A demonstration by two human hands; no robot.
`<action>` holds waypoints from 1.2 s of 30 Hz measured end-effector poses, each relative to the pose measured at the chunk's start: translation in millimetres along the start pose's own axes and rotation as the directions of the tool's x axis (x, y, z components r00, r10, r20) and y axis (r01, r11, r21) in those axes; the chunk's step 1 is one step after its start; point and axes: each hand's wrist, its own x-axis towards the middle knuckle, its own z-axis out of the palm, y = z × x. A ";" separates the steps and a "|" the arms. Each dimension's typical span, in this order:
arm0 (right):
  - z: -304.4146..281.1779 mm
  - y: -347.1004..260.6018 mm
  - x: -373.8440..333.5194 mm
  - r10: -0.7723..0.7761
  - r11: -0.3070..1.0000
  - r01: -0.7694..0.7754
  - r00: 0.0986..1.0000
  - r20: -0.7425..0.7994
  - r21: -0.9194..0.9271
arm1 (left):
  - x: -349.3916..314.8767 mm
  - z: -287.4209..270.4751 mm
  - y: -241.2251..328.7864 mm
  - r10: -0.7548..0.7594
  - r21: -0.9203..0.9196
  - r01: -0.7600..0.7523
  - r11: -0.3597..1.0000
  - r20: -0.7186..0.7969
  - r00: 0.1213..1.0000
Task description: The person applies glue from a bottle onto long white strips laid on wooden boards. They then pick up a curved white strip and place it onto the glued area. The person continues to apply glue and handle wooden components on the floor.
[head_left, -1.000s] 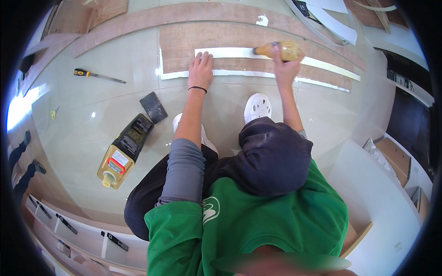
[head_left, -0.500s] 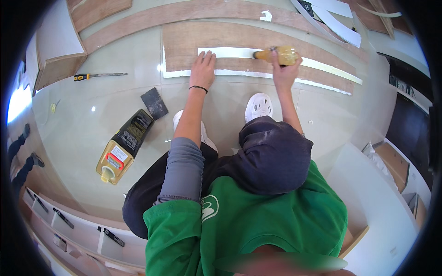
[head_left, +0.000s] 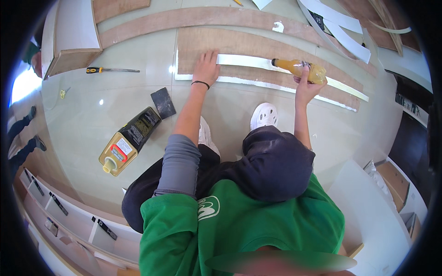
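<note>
A long plywood board (head_left: 230,39) lies on the floor before me, its near edge white. Along it runs a narrow white strip (head_left: 244,60). My left hand (head_left: 206,67) rests on the board at the strip's left end, fingers stretched out and fairly close together. In my right hand (head_left: 307,88) is a clear plastic bottle (head_left: 315,72) of yellow-amber liquid, tilted nearly flat over the strip with its dark cap toward the left. Whether the bottle touches the strip I cannot tell.
Left of me lie a screwdriver (head_left: 113,70), a dark flat sheet (head_left: 163,103) and a gold-and-black can (head_left: 131,140). A curved plywood piece (head_left: 202,20) lies beyond the board; white curved strips (head_left: 340,32) lie far right. Another person's legs (head_left: 23,133) show at the left edge.
The whole view has shifted. My left hand has moved slightly left relative to the strip's end. My right hand still holds the bottle, now a little further right. A person's head appears at upper left.
</note>
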 end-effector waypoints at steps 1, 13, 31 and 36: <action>-5.7 -1.0 0.2 0.007 1.000 -0.006 1.000 0.013 -0.026 | 2.4 -3.9 -1.2 0.012 -0.014 -0.012 1.000 0.036 0.999; 38.8 16.0 -16.6 -0.262 0.871 0.408 0.857 0.444 -0.274 | -18.9 6.8 7.6 -0.134 -0.084 0.125 0.989 -0.112 0.985; 89.7 -16.0 7.8 -0.263 0.740 0.673 0.301 0.916 -0.009 | -40.9 -1.7 26.1 -0.423 0.412 0.339 0.846 0.130 0.897; 89.5 -18.1 10.3 -0.266 0.810 0.584 0.452 0.852 -0.057 | -44.7 -0.7 21.3 -0.400 0.320 0.346 0.882 0.121 0.908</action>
